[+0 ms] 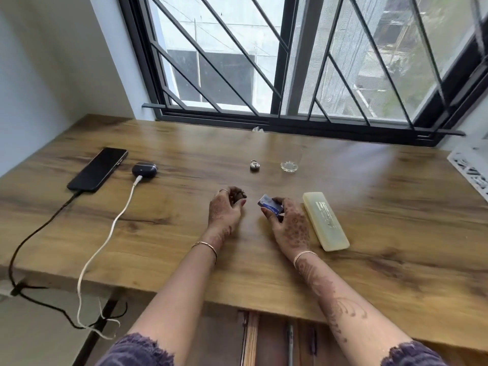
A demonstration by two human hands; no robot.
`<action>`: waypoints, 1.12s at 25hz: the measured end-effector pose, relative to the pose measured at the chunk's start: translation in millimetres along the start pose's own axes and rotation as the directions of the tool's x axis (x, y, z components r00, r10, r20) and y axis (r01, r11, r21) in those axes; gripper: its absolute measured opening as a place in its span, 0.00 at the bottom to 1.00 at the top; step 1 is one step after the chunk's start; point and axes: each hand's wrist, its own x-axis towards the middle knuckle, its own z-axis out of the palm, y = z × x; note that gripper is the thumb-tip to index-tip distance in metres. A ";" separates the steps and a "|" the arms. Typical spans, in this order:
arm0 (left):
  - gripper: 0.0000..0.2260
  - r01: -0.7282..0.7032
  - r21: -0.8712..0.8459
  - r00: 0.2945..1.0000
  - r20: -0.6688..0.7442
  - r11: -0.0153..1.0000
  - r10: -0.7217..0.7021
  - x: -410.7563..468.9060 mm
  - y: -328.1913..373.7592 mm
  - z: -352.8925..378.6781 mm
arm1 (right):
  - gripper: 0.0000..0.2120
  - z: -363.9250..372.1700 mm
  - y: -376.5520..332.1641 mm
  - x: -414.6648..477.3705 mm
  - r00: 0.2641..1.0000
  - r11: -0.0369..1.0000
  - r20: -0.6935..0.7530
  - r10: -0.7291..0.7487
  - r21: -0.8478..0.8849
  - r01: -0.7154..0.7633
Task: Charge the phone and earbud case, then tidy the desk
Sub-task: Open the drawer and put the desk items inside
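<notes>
Hands first: right hand (289, 225) grips a small blue box (270, 204), mid tabletop (396, 286). Left hand (225, 210) has its fingers curled, with something dark at the fingertips; can't tell if it's held.

Phone (97, 169) sits far left with a black cable (39, 231) plugged in. Earbud case (144, 170) is just beside it on a white cable (105, 233). Charging looks done, so what's left is tidying.

Risks:
- Both cables drape over the near-left edge, so a snag from an arm or knee likely drags the phone or case off.
- Box could be fumbled or spill if opened one-handed.
- Glass dish (289, 167) is breakable and rolls if clipped.

Around:
- Padlock (254, 165) sits just left of the dish, both beyond the hands.
- Yellowish case (326, 221) lies right beside the right hand and limits its sweep rightward.
- White lattice piece (471, 167) is at the far right edge.
- Drawer (277, 339) under the near edge looks open.
</notes>
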 end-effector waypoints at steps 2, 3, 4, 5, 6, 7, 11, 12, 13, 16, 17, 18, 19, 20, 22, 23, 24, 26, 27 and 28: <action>0.09 0.004 -0.070 1.000 0.021 0.998 -0.002 -38.6 6.4 -0.6 | 0.17 -12.3 -3.7 -20.1 1.000 1.000 -0.004 0.010 0.029 -0.010; 0.10 0.005 -0.098 0.999 0.045 0.995 0.000 -59.2 9.9 -0.1 | 0.17 -20.0 -5.5 -33.7 1.000 0.999 -0.003 0.017 0.028 -0.017; 0.10 0.007 -0.114 0.997 0.074 0.993 0.002 -81.1 13.3 0.5 | 0.17 -28.8 -6.9 -49.9 1.000 1.000 -0.006 0.022 0.020 -0.022; 0.10 0.010 -0.120 0.996 0.093 0.993 0.001 -97.5 16.3 0.9 | 0.17 -35.4 -7.5 -61.8 1.000 1.000 -0.004 0.025 0.008 -0.025; 0.11 0.015 -0.120 0.994 0.105 0.993 -0.002 -113.6 20.0 0.8 | 0.17 -42.5 -7.6 -74.5 1.000 1.000 0.001 0.030 0.000 -0.030; 0.11 0.018 -0.126 0.994 0.114 0.992 -0.003 -129.4 23.8 0.1 | 0.17 -50.2 -7.7 -88.5 0.999 0.999 0.005 0.034 -0.006 -0.034; 0.10 -0.055 -0.107 0.985 0.154 0.993 0.072 -186.3 45.9 -7.0 | 0.16 -87.8 -1.9 -146.9 0.997 0.996 -0.015 0.076 -0.048 -0.076; 0.10 -0.065 -0.093 0.983 0.166 0.994 0.080 -200.3 50.1 -8.0 | 0.16 -97.7 1.2 -160.4 0.996 0.994 -0.017 0.091 -0.059 -0.092; 0.11 -0.065 -0.086 0.981 0.175 0.994 0.079 -214.8 52.8 -8.7 | 0.17 -107.1 4.2 -174.7 0.994 0.992 -0.019 0.106 -0.072 -0.107; 0.14 -0.051 -0.018 0.974 0.219 0.999 0.053 -264.7 53.5 -5.6 | 0.16 -132.9 17.6 -221.5 0.992 0.983 -0.037 0.121 -0.136 -0.125; 0.14 -0.051 0.001 0.968 0.246 0.999 0.050 -280.4 52.5 -2.6 | 0.16 -139.6 23.0 -234.6 0.992 0.978 -0.035 0.125 -0.162 -0.129; 0.14 -0.045 -0.006 0.961 0.274 0.999 0.045 -293.6 50.6 0.9 | 0.15 -145.1 28.6 -245.2 0.990 0.973 -0.025 0.137 -0.186 -0.140; 0.13 -0.037 -0.026 0.952 0.302 0.999 0.043 -306.6 48.8 5.3 | 0.15 -151.1 34.7 -255.7 0.987 0.966 -0.013 0.161 -0.203 -0.160; 0.13 -0.034 -0.022 0.947 0.319 0.999 0.040 -316.2 46.1 9.9 | 0.15 -156.0 40.2 -264.2 0.981 0.959 -0.003 0.194 -0.212 -0.190; 0.13 -0.068 0.074 0.945 0.324 0.995 0.040 -329.4 38.6 21.3 | 0.15 -162.8 50.4 -276.7 0.966 0.943 0.003 0.260 -0.215 -0.253; 0.14 -0.083 0.129 0.943 0.330 0.988 0.036 -333.5 34.8 27.0 | 0.14 -164.9 54.5 -281.3 0.958 0.936 0.001 0.286 -0.213 -0.279; 0.14 -0.087 0.172 0.940 0.340 0.981 0.024 -336.0 31.7 33.3 | 0.14 -166.3 58.7 -284.3 0.950 0.928 -0.001 0.311 -0.216 -0.304; 0.15 -0.093 0.224 0.933 0.359 0.970 0.006 -337.6 25.8 46.6 | 0.14 -168.0 65.2 -287.3 0.928 0.900 0.006 0.372 -0.246 -0.360; 0.15 -0.099 0.252 0.925 0.380 0.963 -0.004 -337.1 23.6 54.0 | 0.14 -168.6 68.6 -287.2 0.910 0.877 0.010 0.414 -0.270 -0.396; 0.15 -0.111 0.285 0.911 0.411 0.952 -0.017 -335.1 20.6 62.2 | 0.16 -168.4 73.0 -286.6 0.890 0.852 0.015 0.455 -0.296 -0.431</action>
